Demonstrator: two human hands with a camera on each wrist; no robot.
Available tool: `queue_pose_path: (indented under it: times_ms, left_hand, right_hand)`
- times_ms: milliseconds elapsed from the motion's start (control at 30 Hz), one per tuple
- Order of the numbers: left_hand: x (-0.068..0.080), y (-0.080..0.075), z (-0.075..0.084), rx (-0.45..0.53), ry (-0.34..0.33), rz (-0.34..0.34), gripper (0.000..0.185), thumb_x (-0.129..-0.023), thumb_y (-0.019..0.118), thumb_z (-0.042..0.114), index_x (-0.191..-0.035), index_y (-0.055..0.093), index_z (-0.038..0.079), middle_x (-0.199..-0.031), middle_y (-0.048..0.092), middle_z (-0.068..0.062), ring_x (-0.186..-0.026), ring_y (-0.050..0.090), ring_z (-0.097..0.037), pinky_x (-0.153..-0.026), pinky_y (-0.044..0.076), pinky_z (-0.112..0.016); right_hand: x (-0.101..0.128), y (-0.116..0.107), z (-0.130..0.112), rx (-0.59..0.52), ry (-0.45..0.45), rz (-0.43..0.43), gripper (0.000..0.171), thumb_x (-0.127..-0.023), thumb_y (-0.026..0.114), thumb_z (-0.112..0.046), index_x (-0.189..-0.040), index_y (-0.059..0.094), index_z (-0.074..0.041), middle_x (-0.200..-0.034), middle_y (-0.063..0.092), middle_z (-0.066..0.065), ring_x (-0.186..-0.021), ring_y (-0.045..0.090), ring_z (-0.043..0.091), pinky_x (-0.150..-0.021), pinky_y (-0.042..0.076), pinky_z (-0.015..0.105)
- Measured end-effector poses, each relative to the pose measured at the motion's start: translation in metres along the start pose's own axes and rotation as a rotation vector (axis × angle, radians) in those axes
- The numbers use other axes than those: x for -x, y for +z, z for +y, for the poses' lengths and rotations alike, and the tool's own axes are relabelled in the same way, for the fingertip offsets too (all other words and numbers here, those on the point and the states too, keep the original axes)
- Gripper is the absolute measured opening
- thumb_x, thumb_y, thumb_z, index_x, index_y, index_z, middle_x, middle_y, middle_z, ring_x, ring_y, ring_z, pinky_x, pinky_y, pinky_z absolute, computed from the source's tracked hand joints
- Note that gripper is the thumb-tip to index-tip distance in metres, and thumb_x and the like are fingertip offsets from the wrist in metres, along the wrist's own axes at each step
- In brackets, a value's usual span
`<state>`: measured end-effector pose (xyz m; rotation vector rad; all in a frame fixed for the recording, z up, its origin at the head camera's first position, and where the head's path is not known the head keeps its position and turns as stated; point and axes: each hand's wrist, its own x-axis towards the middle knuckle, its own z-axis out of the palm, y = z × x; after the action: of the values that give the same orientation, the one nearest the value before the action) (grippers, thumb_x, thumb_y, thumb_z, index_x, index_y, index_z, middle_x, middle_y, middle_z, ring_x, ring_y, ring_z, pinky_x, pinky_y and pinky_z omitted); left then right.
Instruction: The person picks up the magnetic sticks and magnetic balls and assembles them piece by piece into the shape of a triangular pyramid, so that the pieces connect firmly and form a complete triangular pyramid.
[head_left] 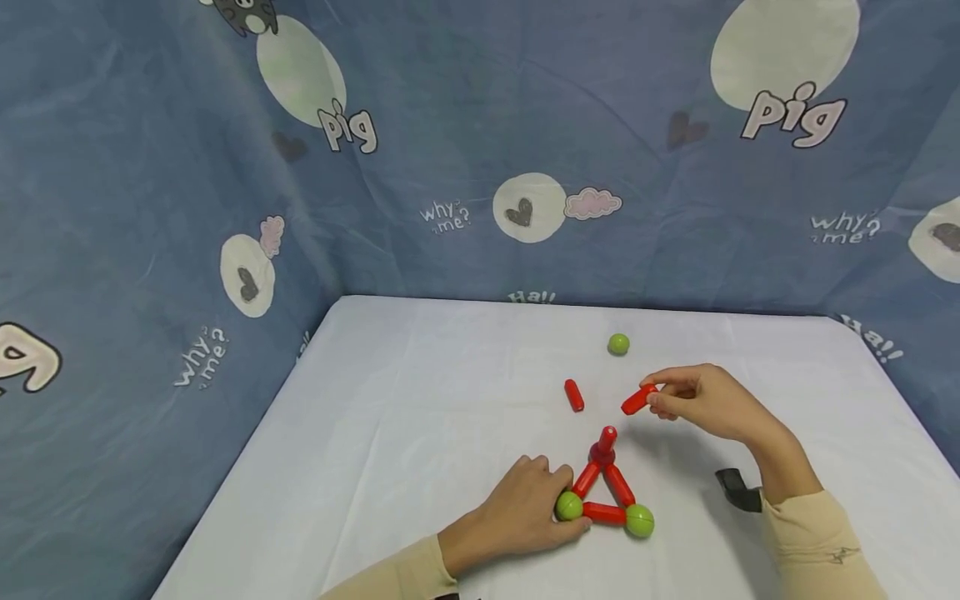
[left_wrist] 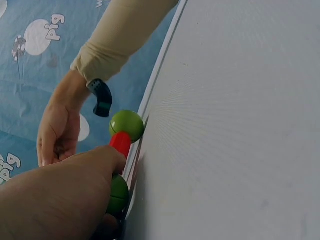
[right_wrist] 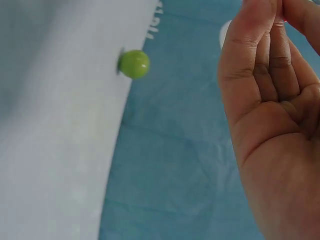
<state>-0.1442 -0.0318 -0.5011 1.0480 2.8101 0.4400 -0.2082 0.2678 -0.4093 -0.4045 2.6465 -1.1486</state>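
Observation:
A triangle of red rods (head_left: 604, 514) lies on the white table, with a green ball (head_left: 569, 506) at its near left corner and another green ball (head_left: 640, 521) at its near right one. At the far corner sits a dark red ball (head_left: 601, 455), from which one more red rod (head_left: 608, 435) sticks up. My left hand (head_left: 525, 510) holds the near left ball between thumb and fingers. Above the table, beyond the triangle to the right, my right hand (head_left: 712, 403) pinches a single red rod (head_left: 636, 401) by one end; its fingers partly hide it.
A loose red rod (head_left: 574, 395) lies behind the triangle. Farther back rests a lone green ball (head_left: 618, 343), also seen in the right wrist view. Blue printed cloth (head_left: 420, 250) hangs behind and left of the white table (head_left: 420, 375). A black strap (head_left: 738, 490) juts from the right sleeve.

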Motion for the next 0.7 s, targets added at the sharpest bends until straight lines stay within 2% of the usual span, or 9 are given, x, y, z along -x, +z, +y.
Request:
queue_pose_path:
  times_ms: [233, 367, 700]
  left_hand:
    - [-0.001, 0.003, -0.001, -0.007, 0.008, 0.025, 0.038, -0.09, 0.065, 0.062, -0.086, 0.053, 0.026, -0.065, 0.043, 0.016, -0.063, 0.038, -0.003, -0.06, 0.026, -0.018]
    - [0.0, 0.003, -0.001, 0.002, 0.006, 0.024, 0.038, -0.09, 0.065, 0.062, -0.085, 0.052, 0.026, -0.065, 0.044, 0.016, -0.063, 0.038, -0.003, -0.06, 0.026, -0.018]
    - [-0.001, 0.003, -0.001, 0.019, 0.0, 0.024, 0.037, -0.09, 0.066, 0.061, -0.086, 0.053, 0.026, -0.065, 0.044, 0.015, -0.064, 0.04, -0.003, -0.059, 0.028, -0.018]
  right_hand:
    - [0.023, -0.006, -0.011, 0.067, -0.023, 0.041, 0.036, -0.093, 0.075, -0.023, -0.125, 0.071, -0.009, -0.083, 0.073, -0.005, -0.074, 0.063, 0.008, -0.065, 0.048, 0.025]
    - [0.034, -0.007, -0.017, 0.093, -0.045, 0.058, 0.032, -0.091, 0.076, -0.021, -0.122, 0.072, -0.009, -0.082, 0.073, -0.005, -0.073, 0.065, 0.007, -0.065, 0.05, 0.024]
    - [0.055, 0.001, -0.035, 0.171, -0.129, 0.088, 0.023, -0.09, 0.077, -0.018, -0.113, 0.076, -0.017, -0.077, 0.07, -0.017, -0.07, 0.06, 0.001, -0.06, 0.05, 0.023]
